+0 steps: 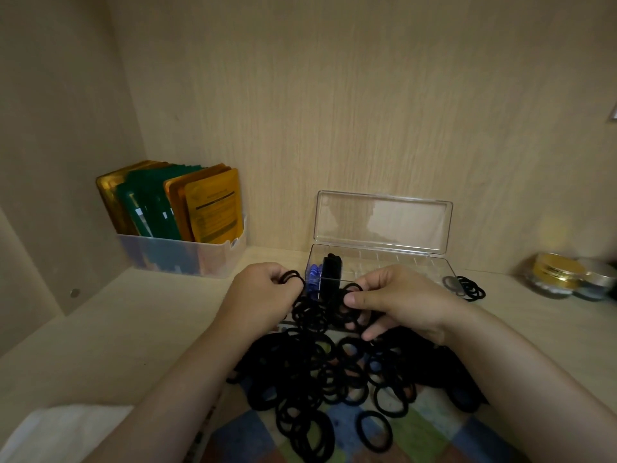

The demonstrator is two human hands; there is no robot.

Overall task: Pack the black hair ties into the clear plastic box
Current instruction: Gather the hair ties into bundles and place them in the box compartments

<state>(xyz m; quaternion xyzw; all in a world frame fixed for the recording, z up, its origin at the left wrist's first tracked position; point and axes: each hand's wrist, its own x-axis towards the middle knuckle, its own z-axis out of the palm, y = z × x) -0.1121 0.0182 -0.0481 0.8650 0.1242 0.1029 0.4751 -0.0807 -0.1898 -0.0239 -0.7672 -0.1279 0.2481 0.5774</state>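
A big heap of black hair ties (320, 379) lies on a checked cloth in front of me. My left hand (263, 295) grips a small bunch of ties at its fingertips. My right hand (397, 300) pinches other ties between thumb and fingers, and a tangle of ties hangs between the two hands. Just behind them stands the clear plastic box (417, 265) with its lid (384, 222) propped open against the back wall. Its left end holds a stack of black ties (331, 272) beside blue ones (314, 275). A few more black ties (470, 288) lie right of the box.
A translucent bin (187, 257) of orange and green sachets stands at the back left. Two round gold-lidded jars (554, 275) sit at the far right. A white cloth (63, 432) lies at the lower left. Wooden walls close in the shelf behind and on the left.
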